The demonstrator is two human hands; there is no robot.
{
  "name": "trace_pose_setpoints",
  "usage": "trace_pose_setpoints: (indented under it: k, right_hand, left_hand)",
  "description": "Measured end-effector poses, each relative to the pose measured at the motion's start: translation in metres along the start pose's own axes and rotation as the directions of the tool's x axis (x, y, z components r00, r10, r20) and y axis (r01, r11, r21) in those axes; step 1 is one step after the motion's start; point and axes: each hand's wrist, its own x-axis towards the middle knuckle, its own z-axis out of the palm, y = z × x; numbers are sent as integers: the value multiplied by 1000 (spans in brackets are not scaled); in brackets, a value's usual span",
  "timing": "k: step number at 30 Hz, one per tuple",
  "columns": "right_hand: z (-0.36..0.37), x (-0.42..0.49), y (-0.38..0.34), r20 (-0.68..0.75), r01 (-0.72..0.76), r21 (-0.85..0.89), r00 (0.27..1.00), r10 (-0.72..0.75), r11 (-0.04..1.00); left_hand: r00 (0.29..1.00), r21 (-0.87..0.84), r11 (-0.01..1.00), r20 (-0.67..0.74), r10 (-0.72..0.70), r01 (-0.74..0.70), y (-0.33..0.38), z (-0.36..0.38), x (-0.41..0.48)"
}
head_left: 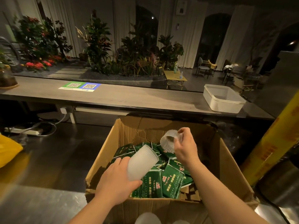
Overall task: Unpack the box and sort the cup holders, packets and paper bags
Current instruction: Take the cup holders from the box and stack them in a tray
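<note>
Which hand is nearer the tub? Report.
Right. The right hand, holding a short stack, is below-left of the tub; the left hand, holding a tall stack, is lower and farther left.

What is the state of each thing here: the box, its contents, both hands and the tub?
Cardboard box: open, flaps up.
Green packets: lying loose inside the box.
Tall stack of cup holders: tilted, gripped by the left hand.
Short stack of cup holders: on its side, held by the right hand.
White tub: uncovered, on the far counter.
</note>
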Motion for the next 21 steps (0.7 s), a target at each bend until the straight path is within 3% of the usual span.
trace_pose_setpoints:
  k: [1,3,5,6,10,13,17,19,21]
  right_hand:
    - [2,-1,-2,23,-133,237,991,131,962]
    - [2,-7,0,202,-413,510,910,361,755]
    - [0,-16,9,470,-618,555,785,403,557]
    - [-1,-20,13,567,-681,520,726,388,515]
    - [5,-27,18,719,-701,319,617,319,638]
    - [15,-31,17,748,-629,207,595,293,749]
    - [24,-41,18,833,-484,23,493,252,875]
    - [25,-38,17,818,-526,71,517,252,848]
    - [25,-22,25,657,-576,153,667,353,803]
  left_hand:
    - [1000,-2,1000,-6,1,-1,0,0,0]
    - [1000,-9,1000,-12,10,-10,1,0,0]
    - [1000,-30,999,-12,20,-21,1,0,1]
    - [1000,-40,999,-6,28,-29,1,0,1]
    - [998,-51,997,26,64,-63,-2,-1,1]
    - [996,-51,995,41,85,-83,-2,-1,1]
    - [994,-36,997,75,77,-74,-3,0,2]
    - [996,-36,998,68,60,-58,-2,1,1]
    - [998,-38,998,33,48,-47,-1,0,1]
